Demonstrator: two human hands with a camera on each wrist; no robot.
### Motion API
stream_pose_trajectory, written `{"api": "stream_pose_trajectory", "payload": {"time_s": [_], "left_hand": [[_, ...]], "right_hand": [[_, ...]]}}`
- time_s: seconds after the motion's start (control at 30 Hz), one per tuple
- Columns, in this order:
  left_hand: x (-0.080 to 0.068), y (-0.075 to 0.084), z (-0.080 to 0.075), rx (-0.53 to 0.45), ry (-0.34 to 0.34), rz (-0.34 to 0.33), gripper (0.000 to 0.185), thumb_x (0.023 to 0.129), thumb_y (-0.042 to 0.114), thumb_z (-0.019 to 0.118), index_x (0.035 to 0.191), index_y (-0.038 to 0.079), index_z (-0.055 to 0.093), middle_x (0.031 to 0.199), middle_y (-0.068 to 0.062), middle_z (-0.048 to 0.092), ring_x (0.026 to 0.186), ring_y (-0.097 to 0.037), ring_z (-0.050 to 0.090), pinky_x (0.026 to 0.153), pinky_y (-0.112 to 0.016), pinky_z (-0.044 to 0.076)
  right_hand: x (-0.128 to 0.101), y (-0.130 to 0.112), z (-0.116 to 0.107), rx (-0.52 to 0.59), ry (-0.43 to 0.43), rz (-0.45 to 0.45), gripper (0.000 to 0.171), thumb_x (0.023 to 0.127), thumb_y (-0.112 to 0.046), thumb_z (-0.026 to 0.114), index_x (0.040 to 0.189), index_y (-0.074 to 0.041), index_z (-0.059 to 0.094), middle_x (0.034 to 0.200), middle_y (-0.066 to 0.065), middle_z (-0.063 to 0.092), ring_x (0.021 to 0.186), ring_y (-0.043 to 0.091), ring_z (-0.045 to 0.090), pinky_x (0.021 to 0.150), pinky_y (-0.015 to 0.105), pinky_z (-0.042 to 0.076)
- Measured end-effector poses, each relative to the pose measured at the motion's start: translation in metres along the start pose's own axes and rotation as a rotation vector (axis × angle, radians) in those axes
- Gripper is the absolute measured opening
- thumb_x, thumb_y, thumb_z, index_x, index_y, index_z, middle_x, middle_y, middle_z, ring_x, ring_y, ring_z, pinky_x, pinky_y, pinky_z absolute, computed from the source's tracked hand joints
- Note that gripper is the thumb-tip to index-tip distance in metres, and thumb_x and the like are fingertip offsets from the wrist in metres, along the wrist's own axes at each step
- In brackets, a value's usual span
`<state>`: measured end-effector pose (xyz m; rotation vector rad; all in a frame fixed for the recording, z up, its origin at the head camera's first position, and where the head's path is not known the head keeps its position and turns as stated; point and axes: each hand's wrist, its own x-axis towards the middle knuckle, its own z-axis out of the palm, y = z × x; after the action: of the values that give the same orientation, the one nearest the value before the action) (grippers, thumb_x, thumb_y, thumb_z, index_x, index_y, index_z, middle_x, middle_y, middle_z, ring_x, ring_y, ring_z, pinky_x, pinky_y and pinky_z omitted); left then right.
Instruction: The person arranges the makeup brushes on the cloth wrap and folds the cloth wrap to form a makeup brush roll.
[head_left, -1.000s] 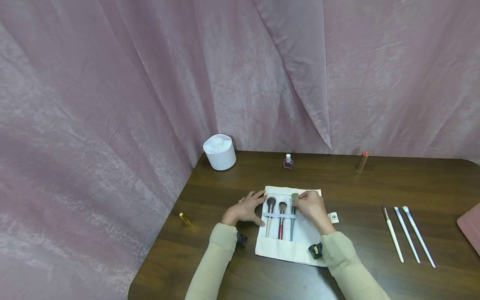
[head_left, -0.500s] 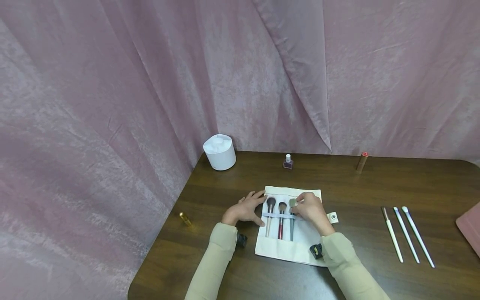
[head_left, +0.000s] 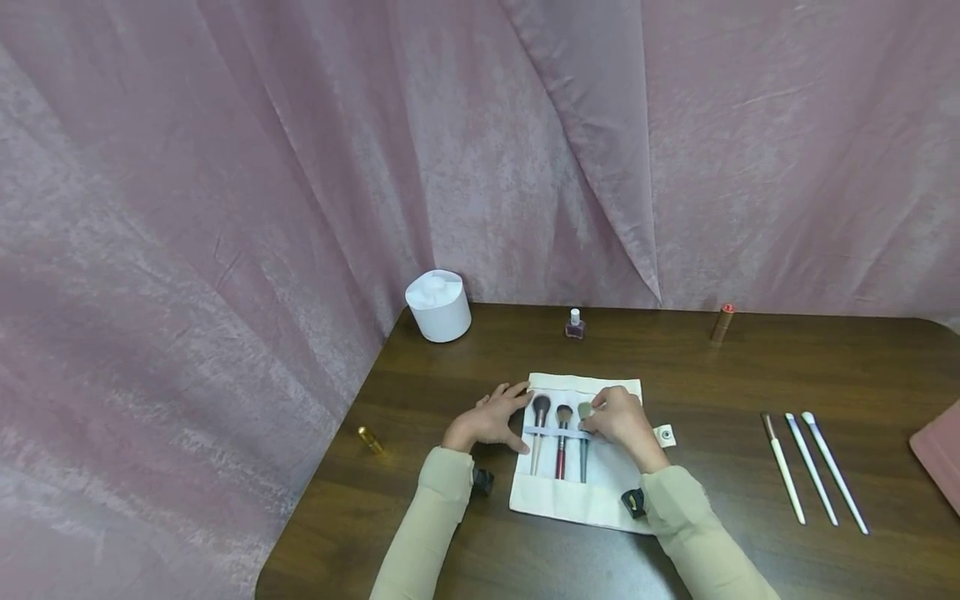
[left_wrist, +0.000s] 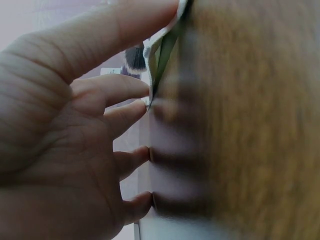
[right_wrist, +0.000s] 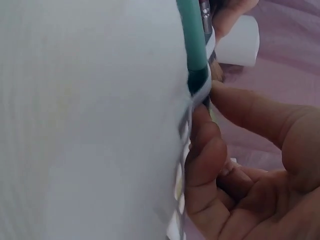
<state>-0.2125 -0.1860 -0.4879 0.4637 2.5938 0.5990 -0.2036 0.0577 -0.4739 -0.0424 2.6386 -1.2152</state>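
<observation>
Dark wood worktop (head_left: 750, 375), pink curtain (head_left: 300, 167) behind. We note a cloth roll (head_left: 570, 500) at centre: left hand (head_left: 491, 419) flat, released, on its edge; right hand (head_left: 618, 419) pinching the green brush (head_left: 583, 450) there.

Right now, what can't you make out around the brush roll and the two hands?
- Green brush: head view, ferrule hidden behind right hand.
- Right wrist view: the green handle is cut off by the top edge.
- Left wrist view: table blurred; left hand hides most of the cloth roll.
</observation>
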Motion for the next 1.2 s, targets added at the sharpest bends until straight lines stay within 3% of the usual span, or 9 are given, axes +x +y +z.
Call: {"api": "stream_pose_trajectory", "payload": {"time_s": [0.2,0.4,0.57,0.83,1.2], "left_hand": [[0.001,-0.001,0.0,-0.014,-0.003,0.002,0.096,0.079,0.025,0.089,0.159,0.014,0.036,0.169,0.0,0.016,0.154,-0.032,0.007,0.119,-0.059,0.014],[0.0,0.0,0.0,-0.009,-0.007,0.004,0.096,0.08,0.025,0.089,0.159,0.015,0.035,0.169,0.0,0.016,0.154,-0.032,0.007,0.119,-0.059,0.014],[0.0,0.0,0.0,-0.006,-0.001,0.009,0.096,0.08,0.025,0.089,0.159,0.014,0.035,0.169,0.0,0.016,0.154,-0.032,0.008,0.118,-0.06,0.014],[0.001,0.0,0.001,0.003,-0.003,0.005,0.096,0.079,0.026,0.089,0.159,0.014,0.036,0.168,0.0,0.017,0.154,-0.033,0.008,0.118,-0.061,0.015],[0.001,-0.002,0.0,0.006,-0.007,0.007,0.096,0.08,0.027,0.088,0.159,0.015,0.034,0.169,0.0,0.015,0.154,-0.032,0.007,0.118,-0.06,0.014]], "right_hand": [[-0.002,0.002,-0.011,-0.024,0.003,-0.05,0.037,0.084,-0.018,0.078,0.107,0.009,0.067,0.088,0.016,0.07,0.08,0.028,0.063,0.07,0.042,0.051],[-0.009,0.002,-0.027,0.031,0.013,-0.153,0.033,0.092,-0.016,0.071,0.113,0.009,0.066,0.094,0.019,0.071,0.082,0.027,0.067,0.072,0.043,0.052],[-0.01,0.006,-0.038,0.039,0.057,-0.186,0.031,0.095,-0.017,0.068,0.112,0.009,0.067,0.098,0.021,0.07,0.086,0.031,0.066,0.073,0.043,0.053],[-0.009,0.018,-0.052,0.029,0.083,-0.159,0.03,0.098,-0.018,0.064,0.114,0.007,0.067,0.099,0.021,0.069,0.085,0.029,0.063,0.068,0.038,0.05],[-0.01,0.037,-0.062,0.052,0.056,-0.147,0.033,0.101,-0.018,0.059,0.118,0.01,0.064,0.099,0.021,0.071,0.083,0.029,0.069,0.067,0.036,0.051]]}}
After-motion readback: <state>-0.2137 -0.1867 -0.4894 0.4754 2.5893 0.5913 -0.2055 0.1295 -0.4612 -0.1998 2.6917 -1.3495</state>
